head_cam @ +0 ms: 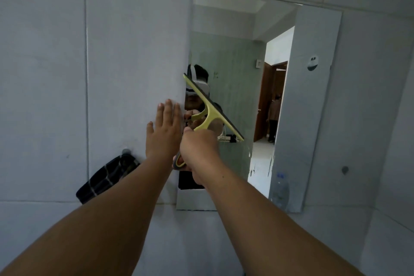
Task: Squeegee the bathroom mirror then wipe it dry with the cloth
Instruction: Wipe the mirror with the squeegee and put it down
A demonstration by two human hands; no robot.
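Note:
A tall mirror (235,51) is fixed to the grey tiled wall, right of centre. My right hand (198,148) is shut on the grey-and-green handle of a yellow-green squeegee (210,107). Its blade lies tilted against the glass, upper end left, lower end right. My left hand (164,130) rests flat and open on the tile just left of the mirror's edge, fingers pointing up. A dark checked cloth (103,179) hangs from a wall hook at the lower left, partly behind my left forearm.
The mirror reflects a person with a headset, a green wall and an open doorway. White smears mark the glass low on the right. A round wall fitting (313,63) and a small dark knob (345,170) sit on the tiles right of the mirror.

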